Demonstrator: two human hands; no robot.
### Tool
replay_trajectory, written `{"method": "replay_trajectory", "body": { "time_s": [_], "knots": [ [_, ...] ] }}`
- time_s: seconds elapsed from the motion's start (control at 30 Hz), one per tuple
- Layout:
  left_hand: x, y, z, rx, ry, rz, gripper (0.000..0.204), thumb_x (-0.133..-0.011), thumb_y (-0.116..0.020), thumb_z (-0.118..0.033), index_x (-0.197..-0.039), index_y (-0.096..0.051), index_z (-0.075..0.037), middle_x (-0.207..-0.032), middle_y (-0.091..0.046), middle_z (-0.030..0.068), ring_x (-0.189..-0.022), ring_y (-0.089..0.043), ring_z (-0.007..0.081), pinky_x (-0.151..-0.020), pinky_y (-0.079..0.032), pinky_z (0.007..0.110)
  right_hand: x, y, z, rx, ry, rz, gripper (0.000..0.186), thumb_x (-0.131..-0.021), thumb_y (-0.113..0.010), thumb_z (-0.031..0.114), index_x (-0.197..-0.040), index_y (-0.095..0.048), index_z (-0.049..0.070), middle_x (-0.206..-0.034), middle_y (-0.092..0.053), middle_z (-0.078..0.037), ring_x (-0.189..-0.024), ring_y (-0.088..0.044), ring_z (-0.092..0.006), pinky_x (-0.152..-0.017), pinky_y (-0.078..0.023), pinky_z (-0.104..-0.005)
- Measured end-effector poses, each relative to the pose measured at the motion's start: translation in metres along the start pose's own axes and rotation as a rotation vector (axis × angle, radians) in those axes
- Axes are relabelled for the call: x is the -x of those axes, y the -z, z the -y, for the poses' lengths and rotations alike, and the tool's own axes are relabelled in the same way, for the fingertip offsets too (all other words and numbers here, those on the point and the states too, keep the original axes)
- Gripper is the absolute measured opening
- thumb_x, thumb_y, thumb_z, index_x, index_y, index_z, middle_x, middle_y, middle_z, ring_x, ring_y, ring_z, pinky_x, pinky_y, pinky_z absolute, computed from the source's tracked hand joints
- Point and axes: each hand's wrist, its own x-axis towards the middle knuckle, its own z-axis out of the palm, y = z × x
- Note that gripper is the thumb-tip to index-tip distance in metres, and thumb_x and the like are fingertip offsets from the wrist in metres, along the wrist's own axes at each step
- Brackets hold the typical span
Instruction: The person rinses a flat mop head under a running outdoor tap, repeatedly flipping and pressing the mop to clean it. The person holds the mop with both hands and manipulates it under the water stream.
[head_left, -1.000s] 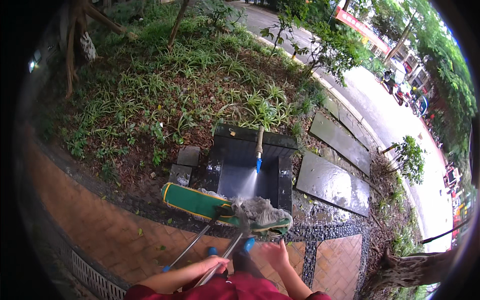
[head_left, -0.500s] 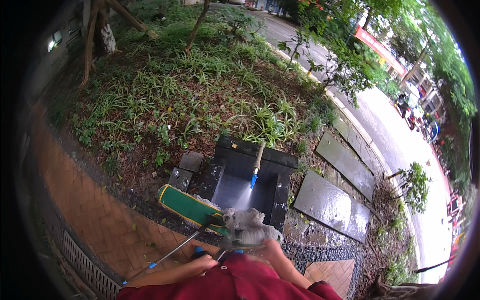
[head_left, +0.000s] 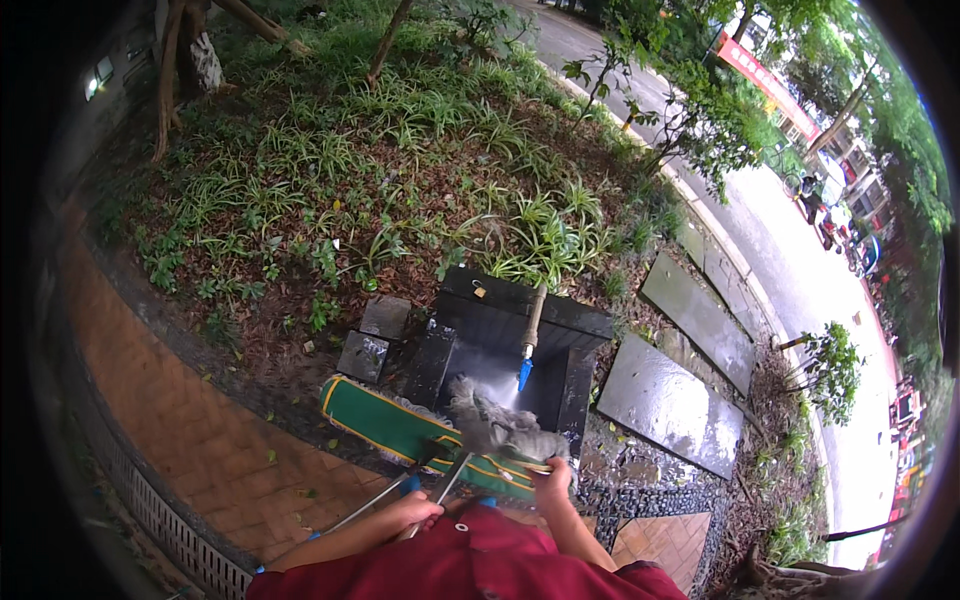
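My left hand (head_left: 418,512) is wrapped round a metal mop handle (head_left: 450,478). My right hand (head_left: 550,480) grips the edge of that mop's shaggy grey head (head_left: 500,425), which is in the dark stone basin (head_left: 450,340) at its front. A tap with a blue nozzle (head_left: 524,370) sprays onto and around the grey fibres. A second flat mop with a green, yellow-edged top (head_left: 375,410) lies across the basin's front, its thin metal pole (head_left: 375,500) running down to the lower left, beside my left hand.
Wet stone slabs (head_left: 668,402) lie right of the basin. Plants (head_left: 380,160) and trees grow behind it. A brick path (head_left: 200,430) and drain grate (head_left: 150,505) run along the left. A road with parked scooters (head_left: 830,220) and a red banner (head_left: 760,75) are at the right.
My right hand, open a second ago, has moved up and taken hold of the mop head's edge. The grey head has shifted forward into the spray.
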Motion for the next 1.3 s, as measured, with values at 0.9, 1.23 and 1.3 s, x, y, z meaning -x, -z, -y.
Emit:
{"method": "replay_trajectory", "body": {
  "time_s": [0.9,1.23,1.3],
  "knots": [
    [-0.084,-0.017,-0.101,-0.912,-0.645,-0.151,0.035,-0.077,-0.05,-0.033,-0.069,-0.055,0.001,-0.062,-0.057,0.0094,-0.054,-0.052,0.0191,-0.053,-0.04,0.033,0.044,-0.044,0.062,-0.805,-0.427,0.626,0.061,-0.079,-0.032,0.053,-0.114,-0.039,0.005,-0.113,-0.045,-0.012,-0.104,-0.043,-0.0274,-0.089,-0.033,-0.0423],
    [-0.047,-0.056,-0.147,-0.336,-0.966,0.037,0.018,-0.082,-0.049,-0.016,-0.07,-0.054,-0.003,-0.058,-0.044,-0.0057,-0.054,-0.036,0.0028,-0.046,-0.032,0.021,0.037,-0.015,0.031,-0.911,-0.434,0.629,0.035,-0.082,-0.04,0.039,-0.09,-0.052,0.007,-0.096,-0.053,-0.011,-0.09,-0.051,-0.0299,-0.079,-0.041,-0.0437],
    [-0.051,-0.059,-0.134,-0.486,-0.951,-0.032,0.022,-0.08,-0.05,-0.022,-0.07,-0.052,-0.002,-0.057,-0.049,0.0047,-0.051,-0.042,0.0119,-0.049,-0.036,0.027,0.045,-0.022,0.051,-0.785,-0.485,0.441,0.039,-0.082,-0.037,0.044,-0.094,-0.051,0.01,-0.096,-0.053,-0.01,-0.086,-0.053,-0.0289,-0.076,-0.043,-0.0437]
  ]
}}
